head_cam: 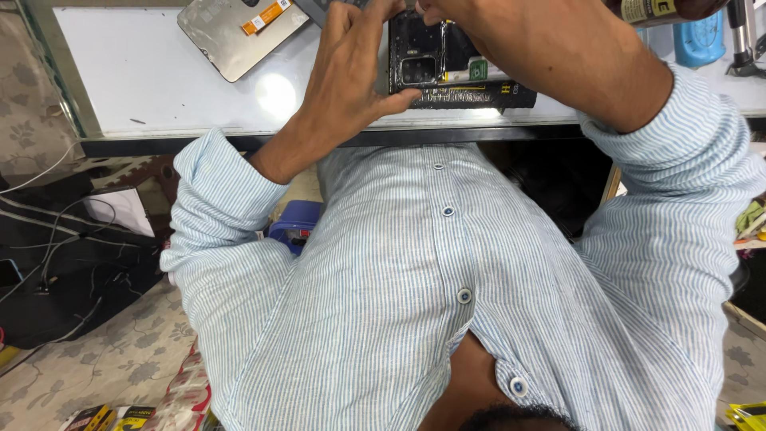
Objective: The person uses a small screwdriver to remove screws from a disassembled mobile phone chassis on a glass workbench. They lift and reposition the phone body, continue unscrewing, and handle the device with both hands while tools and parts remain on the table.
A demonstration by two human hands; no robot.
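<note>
White and glossy, one worktop (159, 80) fills the top of the view, with patterned floor (128, 351) below it at seven o'clock. One opened phone (447, 68) lies on the worktop at twelve o'clock, back cover off, its dark inner parts and camera block showing. Two hands work on it. The left hand (351, 64) comes up from seven o'clock; its thumb presses against the phone's lower left edge while the fingers curl over the top left corner, so the hand pinches the phone body. The right hand (435, 9) reaches in from two o'clock and is mostly cut off by the frame's top edge; its fingertips sit bunched together at the phone's upper edge, though what they pinch cannot be told. One loose phone screen panel (239, 32) lies face down at eleven o'clock, well apart from the phone, with one orange sticker on it. One blue bottle (702, 40) stands at one o'clock. Four buttons show down the person's striped shirt (399, 279). Black cables (64, 255) sprawl on the floor at nine o'clock.
</note>
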